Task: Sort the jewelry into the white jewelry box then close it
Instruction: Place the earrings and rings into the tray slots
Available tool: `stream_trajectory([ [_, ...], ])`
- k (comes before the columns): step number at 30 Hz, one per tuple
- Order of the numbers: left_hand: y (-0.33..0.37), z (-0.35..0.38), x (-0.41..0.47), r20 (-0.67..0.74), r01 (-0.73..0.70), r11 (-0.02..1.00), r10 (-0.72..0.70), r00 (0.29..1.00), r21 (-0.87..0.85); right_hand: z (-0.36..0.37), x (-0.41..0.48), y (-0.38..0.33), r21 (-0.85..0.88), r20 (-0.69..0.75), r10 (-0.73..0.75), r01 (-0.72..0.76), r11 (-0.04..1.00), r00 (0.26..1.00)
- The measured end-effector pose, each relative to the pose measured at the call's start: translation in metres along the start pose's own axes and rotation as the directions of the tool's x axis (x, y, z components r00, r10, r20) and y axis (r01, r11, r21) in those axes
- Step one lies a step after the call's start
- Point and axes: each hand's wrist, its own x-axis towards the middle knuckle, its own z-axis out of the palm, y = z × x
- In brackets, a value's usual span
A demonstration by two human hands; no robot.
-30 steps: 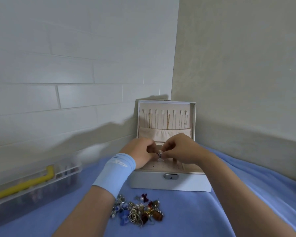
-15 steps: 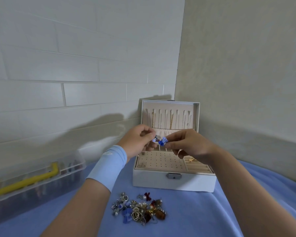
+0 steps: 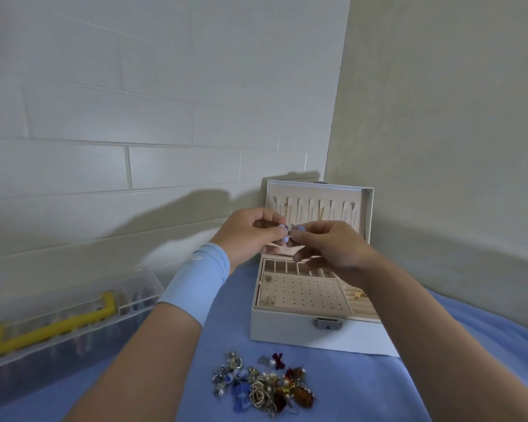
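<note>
A white brick wall meets a plain beige one in the corner, and a blue cloth (image 3: 378, 391) covers the worktop in front of you. The white jewelry box (image 3: 287, 330) sits in that corner, its lid (image 3: 367, 208) standing upright.

Your left hand (image 3: 247, 236) and right hand (image 3: 333, 251) are together in the air above the back of the box. The fingertips of both pinch one small blue-and-silver piece (image 3: 290, 231); it is too small to name, though it looks like an earring. The rest of the jewelry pile (image 3: 262, 382) lies on the cloth just in front of the box, with a clear plastic case (image 3: 58, 324) well off to your left.

If it is an earring, keep one hand's pinch firm while the other works the backing, so nothing drops. Then lower it to the perforated panel (image 3: 302, 293), where a few pieces (image 3: 268, 300) already sit at the left edge. Choose a free hole beside them and seat it straight.
</note>
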Motion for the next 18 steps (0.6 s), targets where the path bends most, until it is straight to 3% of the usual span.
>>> stream_trajectory([
  [4, -0.012, -0.01, 0.012, -0.068, 0.006, 0.985, 0.005, 0.998, 0.171, 0.008, 0.024, -0.006, 0.042, -0.029, 0.036, -0.035, 0.999, 0.999],
  [10, -0.041, -0.023, 0.024, -0.036, 0.074, 0.911, -0.065, 0.997, 0.405, 0.02, 0.05, 0.008, -0.315, -0.037, 0.054, -0.063, 0.947, 0.998],
  [18, -0.056, -0.023, 0.031, -0.016, 0.031, 0.754, -0.028, 0.999, 0.656, 0.027, 0.06, 0.033, -0.532, -0.065, 0.006, -0.039, 0.846, 0.998],
])
